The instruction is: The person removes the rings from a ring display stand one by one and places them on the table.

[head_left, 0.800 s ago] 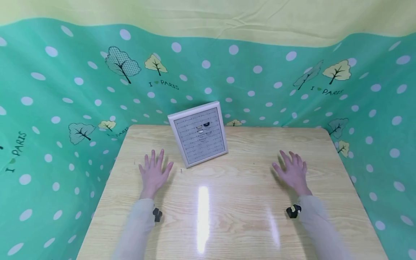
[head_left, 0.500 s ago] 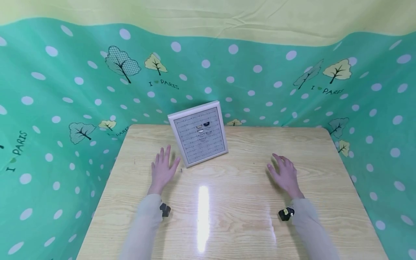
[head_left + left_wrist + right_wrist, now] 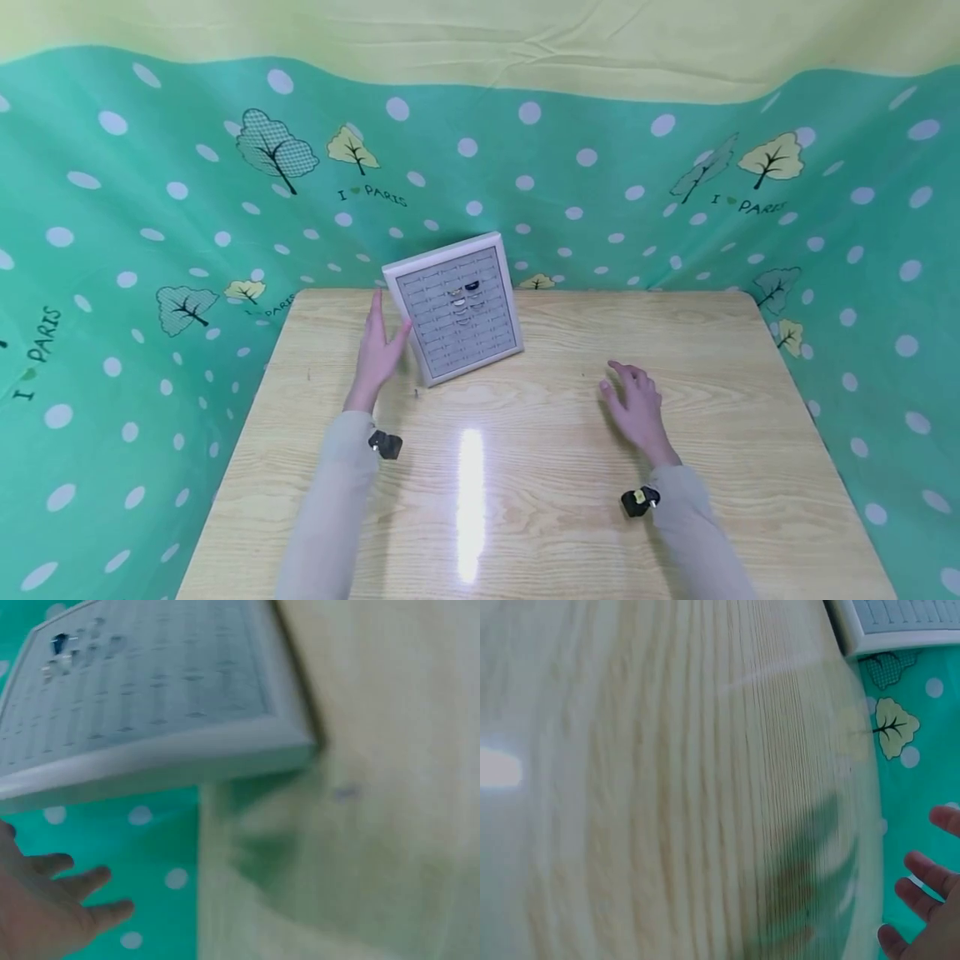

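Observation:
A white-framed display board [image 3: 457,308] leans, propped up and slightly turned, at the back of the table. Its grey panel carries rows of narrow slots. Several small curved, ring-like pieces [image 3: 461,302], one dark, sit near its middle. Beside the board's left edge is my left hand [image 3: 378,354], fingers extended and thumb spread toward the frame. In the left wrist view that hand [image 3: 52,907] holds nothing, with spread fingers below the board's side. My right hand [image 3: 637,408] hovers above the right part of the table, fingers loosely bent, with nothing in it.
The wooden table [image 3: 555,500] has a bright light reflection down its middle. Green dotted cloth [image 3: 570,183] with tree prints hangs behind and at both sides. A small dark mark [image 3: 417,392] lies near the board's lower left corner. Black wrist cameras [image 3: 386,444] sit on both sleeves.
My left hand has moved forward and right, up to the board's left side. The right hand has shifted left and its fingers have relaxed. The board stays in place.

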### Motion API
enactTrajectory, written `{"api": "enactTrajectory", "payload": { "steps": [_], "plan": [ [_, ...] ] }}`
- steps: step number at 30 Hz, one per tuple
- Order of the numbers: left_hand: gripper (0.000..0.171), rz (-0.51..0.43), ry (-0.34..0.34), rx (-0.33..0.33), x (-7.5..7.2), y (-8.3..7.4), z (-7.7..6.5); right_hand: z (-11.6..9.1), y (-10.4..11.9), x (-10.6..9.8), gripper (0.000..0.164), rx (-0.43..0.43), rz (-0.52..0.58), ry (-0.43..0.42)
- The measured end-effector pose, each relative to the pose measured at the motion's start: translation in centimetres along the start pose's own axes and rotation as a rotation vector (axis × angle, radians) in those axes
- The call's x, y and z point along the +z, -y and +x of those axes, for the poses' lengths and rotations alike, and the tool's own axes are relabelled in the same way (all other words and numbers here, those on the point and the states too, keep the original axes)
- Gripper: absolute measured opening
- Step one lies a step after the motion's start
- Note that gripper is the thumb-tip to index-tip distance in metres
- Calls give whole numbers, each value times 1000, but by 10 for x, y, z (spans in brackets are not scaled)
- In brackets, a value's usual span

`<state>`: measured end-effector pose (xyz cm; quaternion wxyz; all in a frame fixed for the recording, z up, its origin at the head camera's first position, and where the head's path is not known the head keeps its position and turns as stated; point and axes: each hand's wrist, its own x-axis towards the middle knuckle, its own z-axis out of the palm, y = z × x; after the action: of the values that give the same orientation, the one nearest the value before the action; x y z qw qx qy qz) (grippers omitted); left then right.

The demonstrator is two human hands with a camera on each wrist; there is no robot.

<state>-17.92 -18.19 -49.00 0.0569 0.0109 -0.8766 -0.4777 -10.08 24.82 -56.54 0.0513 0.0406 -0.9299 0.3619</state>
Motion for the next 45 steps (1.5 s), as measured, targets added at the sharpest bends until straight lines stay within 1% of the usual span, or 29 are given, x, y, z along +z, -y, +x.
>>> {"api": "enactTrajectory", "payload": {
  "steps": [4,6,11,13,15,19,22,25,27,30,33,37,40,41,45],
  "plan": [
    [85,-187,-23,52,-4,-14,13,-4,5,3,52,13,31,0],
    [86,-255,-25,61,-5,-20,18,-6,7,3,52,21,36,0],
    [85,-385,-40,48,-7,-34,22,-11,10,3,52,31,53,-7],
    [81,-420,-62,41,-5,-34,23,-13,10,4,52,36,62,-8],
    [78,-429,-92,35,-3,-31,25,-15,10,4,51,42,66,-10],
    [76,-406,-151,40,2,-20,30,-16,9,8,50,48,75,-11],
    [74,-403,-171,53,5,-15,32,-16,10,10,49,47,79,-6],
    [72,-421,-180,81,6,-14,33,-16,10,13,49,45,82,2],
    [69,-441,-186,105,6,-19,30,-15,11,15,49,42,86,5],
    [68,-464,-184,129,4,-30,25,-13,12,19,50,43,91,14],
    [68,-467,-172,103,4,-40,19,-12,14,21,50,46,98,20],
    [70,-473,-164,74,13,-29,22,-10,18,22,50,44,106,26],
    [70,-473,-168,93,22,-19,25,-7,23,24,50,34,115,25],
    [69,-467,-171,103,24,-18,24,-6,24,25,49,28,116,21],
    [70,-481,-147,107,30,-19,20,-1,31,28,49,-9,121,-5]
  ]
}}
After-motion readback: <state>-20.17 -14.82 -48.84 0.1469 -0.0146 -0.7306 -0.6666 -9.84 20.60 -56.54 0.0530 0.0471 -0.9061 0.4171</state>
